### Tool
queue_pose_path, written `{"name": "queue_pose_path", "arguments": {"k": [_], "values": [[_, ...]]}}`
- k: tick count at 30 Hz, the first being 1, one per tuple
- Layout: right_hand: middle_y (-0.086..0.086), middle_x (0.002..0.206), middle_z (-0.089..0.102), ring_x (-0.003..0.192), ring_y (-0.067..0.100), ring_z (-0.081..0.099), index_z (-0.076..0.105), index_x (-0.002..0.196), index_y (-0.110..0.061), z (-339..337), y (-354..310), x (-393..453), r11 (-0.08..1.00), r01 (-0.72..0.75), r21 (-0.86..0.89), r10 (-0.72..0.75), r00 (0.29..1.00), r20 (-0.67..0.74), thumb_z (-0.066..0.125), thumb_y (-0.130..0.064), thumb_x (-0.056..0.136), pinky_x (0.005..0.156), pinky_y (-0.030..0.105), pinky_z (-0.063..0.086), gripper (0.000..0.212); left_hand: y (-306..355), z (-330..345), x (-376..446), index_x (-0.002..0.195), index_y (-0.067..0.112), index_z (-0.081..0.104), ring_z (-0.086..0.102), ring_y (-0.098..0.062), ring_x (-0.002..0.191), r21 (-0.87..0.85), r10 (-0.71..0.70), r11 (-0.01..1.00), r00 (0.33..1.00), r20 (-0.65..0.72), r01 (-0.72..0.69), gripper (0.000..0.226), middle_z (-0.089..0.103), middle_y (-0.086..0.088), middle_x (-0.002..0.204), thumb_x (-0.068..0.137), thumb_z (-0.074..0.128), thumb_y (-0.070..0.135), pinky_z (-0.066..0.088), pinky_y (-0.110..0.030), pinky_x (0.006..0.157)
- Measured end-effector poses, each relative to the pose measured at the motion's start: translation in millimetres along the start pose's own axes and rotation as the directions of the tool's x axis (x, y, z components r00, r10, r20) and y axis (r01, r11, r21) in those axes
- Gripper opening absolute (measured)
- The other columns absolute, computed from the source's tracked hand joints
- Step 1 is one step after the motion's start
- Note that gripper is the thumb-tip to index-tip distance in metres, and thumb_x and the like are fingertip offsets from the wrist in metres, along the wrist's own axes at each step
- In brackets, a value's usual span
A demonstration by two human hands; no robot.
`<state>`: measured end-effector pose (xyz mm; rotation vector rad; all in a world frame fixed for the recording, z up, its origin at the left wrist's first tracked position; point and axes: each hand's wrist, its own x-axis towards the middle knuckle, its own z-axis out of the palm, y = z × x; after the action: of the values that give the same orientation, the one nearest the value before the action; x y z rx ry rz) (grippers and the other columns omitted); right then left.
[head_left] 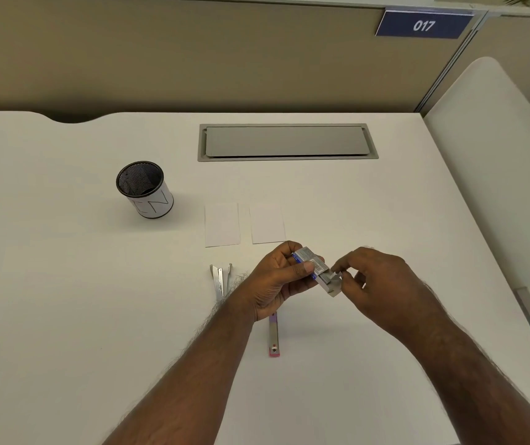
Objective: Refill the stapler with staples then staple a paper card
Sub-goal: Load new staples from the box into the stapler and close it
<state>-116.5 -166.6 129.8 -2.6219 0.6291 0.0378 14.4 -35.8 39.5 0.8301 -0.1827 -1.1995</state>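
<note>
My left hand (276, 281) grips a small staple box (308, 261), blue and silver, held above the desk. Its inner tray (331, 284) is slid partly out to the right. My right hand (372, 281) pinches the end of that tray with thumb and forefinger. The stapler (274, 335) lies opened flat on the desk: its pink-tipped base shows below my left wrist, and its metal top part (220, 279) sticks out to the left of that wrist. The middle of the stapler is hidden by my left hand. Two white paper cards (222, 224) (267, 224) lie side by side beyond the hands.
A black mesh pen cup (145, 189) with a white label stands at the left. A grey cable hatch (286, 142) is set into the desk at the back. A white chair back (494, 162) rises at the right edge, and a beige partition closes the far side.
</note>
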Motion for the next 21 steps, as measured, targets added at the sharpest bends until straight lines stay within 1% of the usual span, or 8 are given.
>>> {"name": "queue_pose_path", "arguments": {"k": [2, 6, 9, 12, 15, 17, 19, 21], "values": [[-0.015, 0.087, 0.063, 0.067, 0.005, 0.059, 0.067, 0.092, -0.032, 1.0, 0.7, -0.1, 1.000, 0.005, 0.020, -0.004, 1.000, -0.014, 0.057, -0.019, 0.087, 0.059, 0.020, 0.043, 0.017, -0.6, 0.0, 0.1, 0.102, 0.009, 0.053, 0.072, -0.022, 0.088, -0.005, 0.000, 1.000, 1.000, 0.009, 0.000, 0.017, 0.074, -0.010, 0.099, 0.091, 0.059, -0.003, 0.060, -0.027, 0.074], [-0.012, 0.088, 0.064, 0.069, 0.008, 0.059, 0.068, 0.096, -0.034, 1.4, -0.3, -1.8, 0.999, 0.033, 0.037, -0.032, 0.999, -0.024, 0.051, -0.026, 0.086, 0.063, 0.032, 0.051, 0.022, -0.9, 2.2, -0.3, 0.101, 0.010, 0.054, 0.072, -0.021, 0.086, 0.003, -0.011, 1.000, 1.000, 0.019, 0.011, 0.020, 0.075, -0.008, 0.096, 0.085, 0.063, 0.002, 0.061, -0.027, 0.075], [-0.012, 0.088, 0.063, 0.069, 0.008, 0.059, 0.069, 0.099, -0.034, 0.9, -0.7, -2.6, 0.999, 0.039, 0.023, -0.038, 0.999, -0.023, 0.054, -0.024, 0.088, 0.061, 0.029, 0.049, 0.021, -1.3, 2.8, -0.3, 0.101, 0.010, 0.055, 0.072, -0.021, 0.086, 0.006, -0.017, 1.000, 1.000, 0.017, 0.017, 0.021, 0.074, -0.009, 0.097, 0.084, 0.064, 0.003, 0.060, -0.027, 0.074], [-0.011, 0.089, 0.062, 0.071, 0.008, 0.060, 0.070, 0.103, -0.034, 0.3, 0.0, -2.5, 0.999, 0.043, 0.004, -0.043, 0.999, 0.010, 0.056, -0.023, 0.090, 0.064, 0.032, 0.051, 0.022, -1.5, 2.3, -0.3, 0.103, 0.009, 0.055, 0.071, -0.023, 0.087, 0.009, -0.015, 1.000, 1.000, 0.018, 0.015, 0.021, 0.072, -0.011, 0.099, 0.086, 0.063, 0.001, 0.060, -0.027, 0.075], [-0.014, 0.090, 0.062, 0.070, 0.005, 0.059, 0.067, 0.106, -0.036, -1.1, 0.8, -2.7, 0.998, 0.058, 0.005, -0.058, 0.998, 0.028, 0.056, -0.023, 0.090, 0.059, 0.022, 0.045, 0.023, -1.0, 2.3, -0.2, 0.102, 0.009, 0.055, 0.072, -0.022, 0.086, 0.007, -0.018, 1.000, 1.000, 0.021, 0.017, 0.019, 0.073, -0.011, 0.098, 0.086, 0.062, 0.000, 0.060, -0.027, 0.073], [-0.019, 0.090, 0.061, 0.069, 0.002, 0.058, 0.060, 0.106, -0.043, -3.0, 0.8, -3.2, 0.998, 0.061, 0.014, -0.061, 0.998, 0.027, 0.055, -0.025, 0.090, 0.056, 0.018, 0.042, 0.024, -0.4, 2.9, -0.2, 0.101, 0.009, 0.054, 0.072, -0.022, 0.086, 0.009, -0.023, 1.000, 1.000, 0.018, 0.023, 0.021, 0.073, -0.010, 0.096, 0.084, 0.064, 0.002, 0.060, -0.026, 0.072], [-0.023, 0.090, 0.059, 0.071, 0.001, 0.058, 0.053, 0.101, -0.045, -4.6, 0.2, -3.6, 0.998, 0.057, 0.021, -0.058, 0.998, 0.038, 0.053, -0.028, 0.089, 0.056, 0.025, 0.047, 0.021, -0.2, 2.8, -0.1, 0.101, 0.009, 0.054, 0.072, -0.022, 0.086, 0.009, -0.023, 1.000, 1.000, 0.021, 0.022, 0.021, 0.073, -0.010, 0.096, 0.084, 0.064, 0.002, 0.060, -0.026, 0.073], [-0.022, 0.090, 0.058, 0.071, 0.002, 0.058, 0.053, 0.099, -0.043, -4.8, 0.2, -3.7, 0.998, 0.060, 0.024, -0.061, 0.997, 0.049, 0.053, -0.030, 0.088, 0.059, 0.031, 0.051, 0.017, -0.1, 2.5, -0.4, 0.101, 0.009, 0.055, 0.072, -0.022, 0.085, 0.009, -0.019, 1.000, 1.000, 0.025, 0.019, 0.019, 0.073, -0.010, 0.097, 0.086, 0.063, 0.001, 0.060, -0.027, 0.074]]}}
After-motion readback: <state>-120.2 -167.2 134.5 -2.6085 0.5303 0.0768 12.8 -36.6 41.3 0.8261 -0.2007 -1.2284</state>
